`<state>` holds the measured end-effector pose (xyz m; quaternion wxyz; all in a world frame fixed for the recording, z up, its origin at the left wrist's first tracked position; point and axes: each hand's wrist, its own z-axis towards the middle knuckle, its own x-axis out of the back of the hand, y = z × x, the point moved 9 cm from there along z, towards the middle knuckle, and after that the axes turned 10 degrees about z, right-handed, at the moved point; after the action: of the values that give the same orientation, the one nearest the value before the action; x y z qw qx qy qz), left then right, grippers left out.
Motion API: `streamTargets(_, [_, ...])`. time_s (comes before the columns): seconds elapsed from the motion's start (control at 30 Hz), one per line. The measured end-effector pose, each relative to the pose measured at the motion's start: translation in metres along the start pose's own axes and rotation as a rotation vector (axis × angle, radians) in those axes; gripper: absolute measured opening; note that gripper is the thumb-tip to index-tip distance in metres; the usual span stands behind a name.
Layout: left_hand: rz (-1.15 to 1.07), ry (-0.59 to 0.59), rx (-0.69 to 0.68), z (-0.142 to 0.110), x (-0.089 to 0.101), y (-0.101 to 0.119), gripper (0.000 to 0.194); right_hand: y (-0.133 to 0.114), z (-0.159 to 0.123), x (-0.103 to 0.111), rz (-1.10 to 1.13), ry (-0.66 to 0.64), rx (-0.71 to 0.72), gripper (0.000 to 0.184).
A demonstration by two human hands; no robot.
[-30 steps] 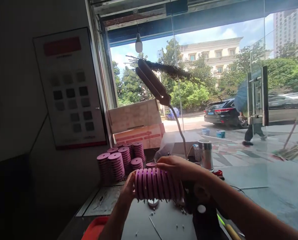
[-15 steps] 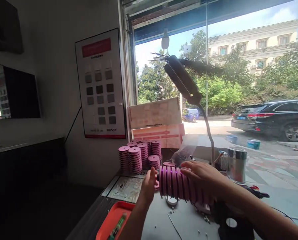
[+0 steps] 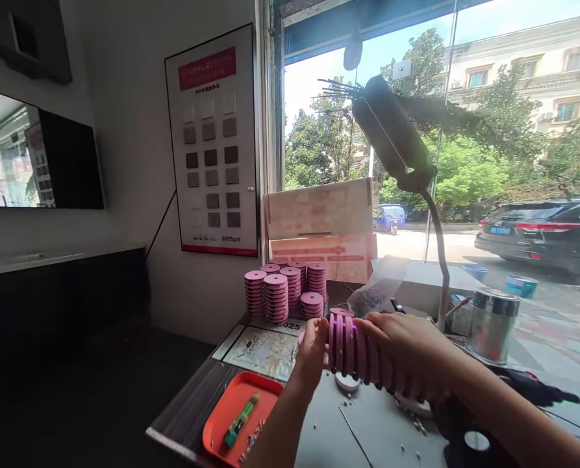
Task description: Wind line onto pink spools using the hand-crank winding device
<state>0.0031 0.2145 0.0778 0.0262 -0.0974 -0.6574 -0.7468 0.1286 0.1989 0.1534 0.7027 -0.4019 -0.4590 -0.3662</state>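
Note:
A row of pink discs (image 3: pixel 347 348), set side by side like beads along one axis, lies sideways above the light tabletop. Dark gaps part the discs, and a purple gleam shows near their top. At its left end, my left hand (image 3: pixel 310 357) closes around the end, thumb up. My right hand (image 3: pixel 403 341) lies over the top and far side of the row, fingers curled onto it and pointing left. The right hand and forearm hide much of the row's right part. Below the right forearm, a dark stand or machine part (image 3: pixel 458 432) shows.
Several stacks of pink discs (image 3: pixel 276 302) stand at the back left. An orange tray (image 3: pixel 216 416) holds a green tool (image 3: pixel 241 419) and small bits. A thin rod (image 3: pixel 355 435) lies in front. A lamp (image 3: pixel 391 130) and metal-lidded can (image 3: pixel 495 325) stand at the right.
The camera view has shifted, so the scene sits further right and the tray shows more. The left thumb is now closer against the row's end. The right hand stays on the discs.

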Motion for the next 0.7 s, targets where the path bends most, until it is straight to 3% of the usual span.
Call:
streamTargets(0.1, [-0.154,-0.195,-0.013,-0.006,-0.014,0.006,0.051,0.004,0.011,-0.001,0.073,-0.074,0.013,0.054])
streamTargets(0.17, [-0.214,-0.248,-0.011,-0.008,-0.017,0.008,0.047,0.006,0.013,-0.002,0.093,-0.096,0.012,0.057])
streamTargets(0.4, [-0.256,-0.232,-0.025,-0.006,-0.017,0.010,0.043,0.002,0.012,-0.005,0.141,-0.146,0.044,0.059])
streamTargets(0.7, [-0.260,-0.246,-0.022,-0.006,-0.017,0.010,0.052,0.000,0.014,-0.004,0.170,-0.165,0.039,0.057])
